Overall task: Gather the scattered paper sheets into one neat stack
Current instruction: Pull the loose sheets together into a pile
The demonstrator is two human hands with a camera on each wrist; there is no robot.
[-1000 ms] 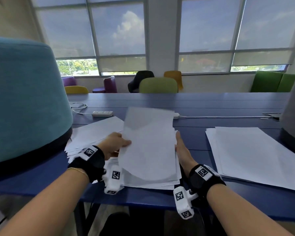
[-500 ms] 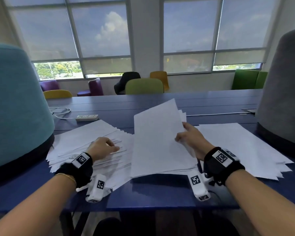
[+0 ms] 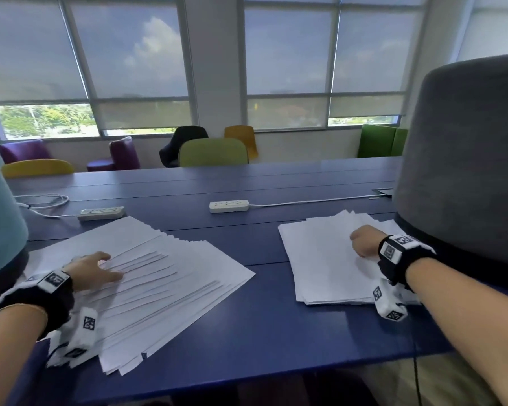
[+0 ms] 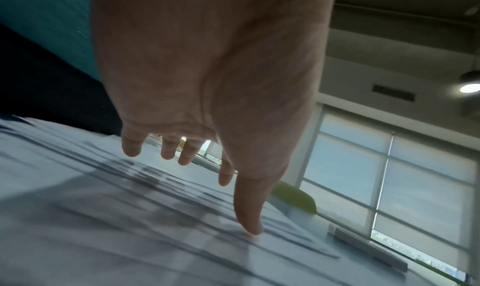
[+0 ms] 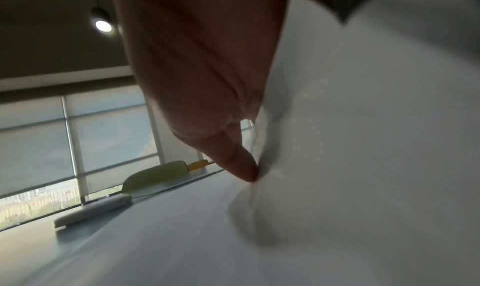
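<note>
A fanned spread of white paper sheets point(image 3: 159, 276) lies on the left of the blue table point(image 3: 261, 317). My left hand point(image 3: 91, 271) rests on it with straight fingers; in the left wrist view the thumb point(image 4: 246, 208) touches the paper point(image 4: 103, 228). A squarer stack of sheets point(image 3: 320, 259) lies on the right. My right hand point(image 3: 362, 240) sits on it with curled fingers. In the right wrist view the thumb point(image 5: 233, 156) pinches a sheet point(image 5: 363, 146) that buckles and rises beside it.
Two white power strips point(image 3: 101, 213) point(image 3: 228, 206) with cables lie behind the papers. A teal chair back point(image 3: 0, 200) stands close on the left, a grey one point(image 3: 467, 156) close on the right. Bare blue table separates the two piles.
The bundle my right hand held in the middle has gone to the right and lies on the right stack, my hand with it. My left hand stays on the fanned sheets.
</note>
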